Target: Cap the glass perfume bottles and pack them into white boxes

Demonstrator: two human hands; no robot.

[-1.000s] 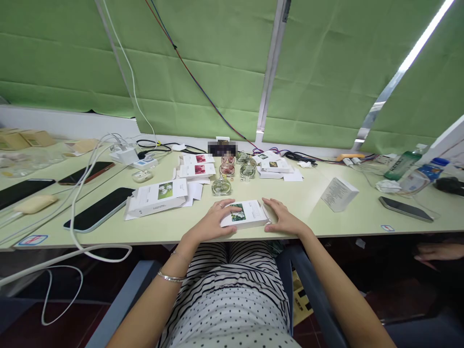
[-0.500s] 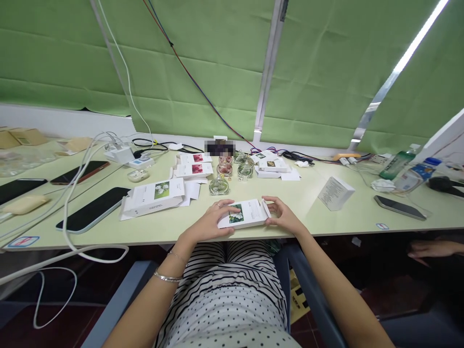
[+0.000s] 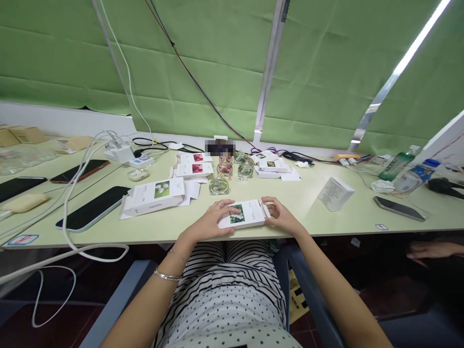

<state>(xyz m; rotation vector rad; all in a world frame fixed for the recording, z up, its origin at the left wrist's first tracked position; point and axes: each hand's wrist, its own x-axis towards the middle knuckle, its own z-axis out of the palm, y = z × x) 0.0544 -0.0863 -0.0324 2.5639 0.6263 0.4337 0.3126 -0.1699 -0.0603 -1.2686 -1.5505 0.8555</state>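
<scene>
White box, at the desk's near edge | left hand: clasping its 9-o'clock end | right hand: pinching its 3-o'clock end | end flap there juts out, closing seemingly unfinished | glass bottles at 11, outside any box

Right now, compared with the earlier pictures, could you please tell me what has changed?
The right grip has brought its thumb closer to its fingers, which have curled in at the flapped end of the white box. The left grip stays on the other end; the box and the glass bottles lie as before.
</scene>
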